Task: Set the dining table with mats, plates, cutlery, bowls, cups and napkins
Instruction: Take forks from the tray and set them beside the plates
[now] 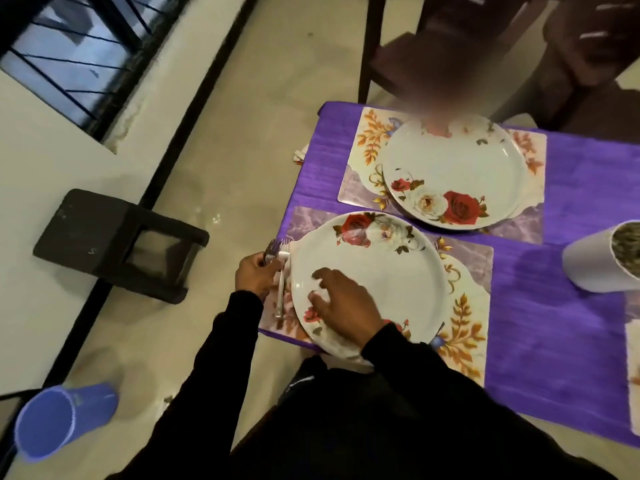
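Forks (pixel 275 252) in left hand (pixel 254 273); right hand (pixel 341 304) on near plate (pixel 374 271).

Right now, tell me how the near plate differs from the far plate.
The near plate has the right hand resting on it; the far plate is untouched. The near plate has a fork laid at its left edge, beside the left hand gripping more forks; none shows beside the far plate. Both are white, rose-patterned, each on a floral mat.
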